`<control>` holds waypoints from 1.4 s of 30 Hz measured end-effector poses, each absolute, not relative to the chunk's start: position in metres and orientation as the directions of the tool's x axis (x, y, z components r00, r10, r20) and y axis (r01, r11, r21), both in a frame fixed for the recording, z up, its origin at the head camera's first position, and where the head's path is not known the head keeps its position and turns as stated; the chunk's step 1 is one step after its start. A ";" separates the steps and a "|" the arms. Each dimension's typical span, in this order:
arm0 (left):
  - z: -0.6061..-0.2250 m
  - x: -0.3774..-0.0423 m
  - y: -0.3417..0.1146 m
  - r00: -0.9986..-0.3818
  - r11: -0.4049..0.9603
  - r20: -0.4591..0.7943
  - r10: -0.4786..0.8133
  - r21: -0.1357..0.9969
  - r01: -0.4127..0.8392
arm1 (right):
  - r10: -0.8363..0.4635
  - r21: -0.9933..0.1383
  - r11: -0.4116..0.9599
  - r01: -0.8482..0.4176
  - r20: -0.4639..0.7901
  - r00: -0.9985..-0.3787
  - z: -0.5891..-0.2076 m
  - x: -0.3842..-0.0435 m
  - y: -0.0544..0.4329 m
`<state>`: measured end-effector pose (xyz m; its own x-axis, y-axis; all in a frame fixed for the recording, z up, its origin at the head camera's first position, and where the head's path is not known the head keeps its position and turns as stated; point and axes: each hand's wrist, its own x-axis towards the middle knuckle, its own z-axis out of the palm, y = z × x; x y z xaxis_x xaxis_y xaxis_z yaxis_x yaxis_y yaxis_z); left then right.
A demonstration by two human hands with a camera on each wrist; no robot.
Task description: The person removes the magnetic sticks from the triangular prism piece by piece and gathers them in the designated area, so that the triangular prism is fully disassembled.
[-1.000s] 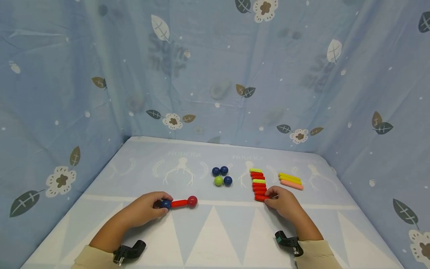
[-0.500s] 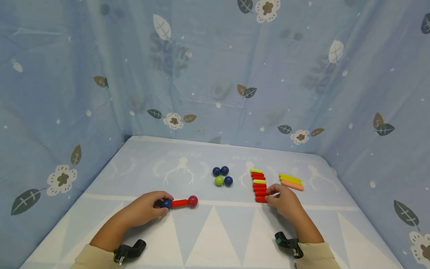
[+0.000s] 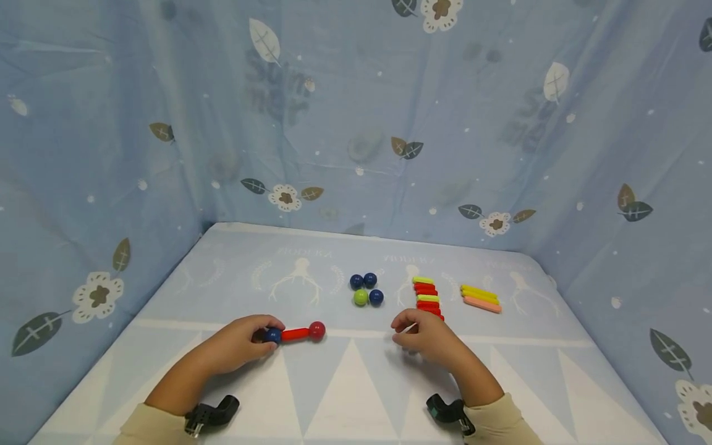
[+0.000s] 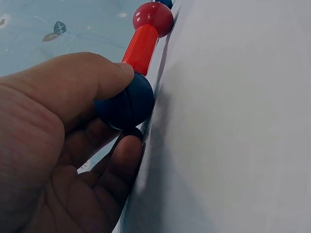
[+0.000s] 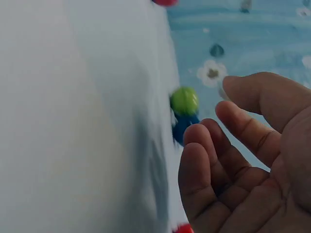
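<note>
My left hand (image 3: 245,346) pinches a dark blue ball (image 4: 131,104) between thumb and fingers. A red rod (image 3: 295,334) joins that ball to a red ball (image 3: 317,330), and the piece lies along the tabletop. My right hand (image 3: 428,337) is over the table just in front of a column of short red and yellow-green rods (image 3: 427,299), hiding its near end. In the right wrist view, nothing shows between its thumb and loosely bent fingers (image 5: 194,165). Beyond the hands sit a green ball (image 3: 361,297) and several dark blue balls (image 3: 376,298).
Right of the column lie yellow rods (image 3: 478,290) and an orange-pink rod (image 3: 482,305). A patterned cloth covers the table (image 3: 334,395). Blue printed curtains (image 3: 356,123) enclose its back and sides.
My right hand has left the near end of the rod column and moved left towards the middle. My left hand stays put, holding the blue ball.
</note>
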<state>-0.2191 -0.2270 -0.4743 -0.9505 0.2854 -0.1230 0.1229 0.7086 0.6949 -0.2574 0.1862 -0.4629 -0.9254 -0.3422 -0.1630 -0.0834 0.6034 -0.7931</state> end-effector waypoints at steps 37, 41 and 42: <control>-0.475 -0.219 -0.230 -0.932 0.685 -0.057 0.357 0.695 0.220 | -0.588 -0.781 0.573 -0.250 -0.178 -0.789 -0.471 -0.273 0.050; -0.474 -0.218 -0.228 -0.933 0.689 -0.067 0.353 0.694 0.210 | -0.632 -0.782 0.543 -0.306 -0.141 -0.762 -0.472 -0.272 0.051; -0.474 -0.218 -0.228 -0.934 0.691 -0.073 0.349 0.693 0.204 | -0.643 -0.794 0.526 -0.306 -0.135 -0.754 -0.473 -0.272 0.051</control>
